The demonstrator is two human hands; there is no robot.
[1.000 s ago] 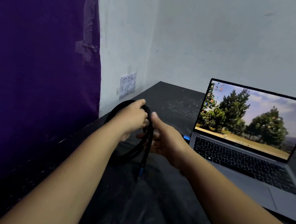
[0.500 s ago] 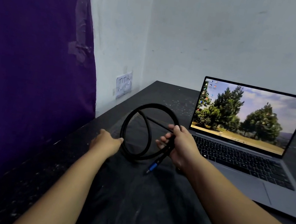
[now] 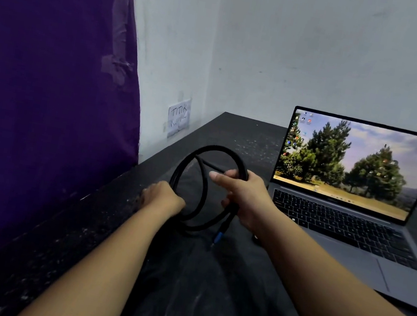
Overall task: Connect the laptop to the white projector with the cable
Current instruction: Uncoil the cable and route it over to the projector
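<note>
Purple cloth [image 3: 42, 93] hangs over the left wall, and just past it a small handwritten paper label [image 3: 178, 118] is stuck to the plaster near the dark tabletop [image 3: 246, 139]. Neither bears on the task.

Next along, the left hand [image 3: 161, 199] rests low beside the lower left arc of the black cable [image 3: 193, 161]. Its fingers are curled under and turned away from the camera; whether they grip the coil or only touch it cannot be told.

The cable is wound in a round coil of several turns, held upright above a dark cloth [image 3: 209, 281] spread on the table. One blue-tipped plug [image 3: 218, 237] hangs free below the coil, connected to nothing. The other end is not clearly identifiable.

The right hand [image 3: 244, 199] is closed around the right side of the coil, thumb across the top, carrying its weight.

Furthest right, the laptop [image 3: 342, 220] sits open and powered, showing a desktop with trees. A small dark object lies at its left edge near the right wrist; too obscured to identify. No cable is seen entering the laptop.

The white projector is not in view.

Assessment: the task stands at an early stage. The cable is in hand but coiled. Remaining, by judgement: uncoil it, seat one plug in the laptop, locate the projector and seat the other.
</note>
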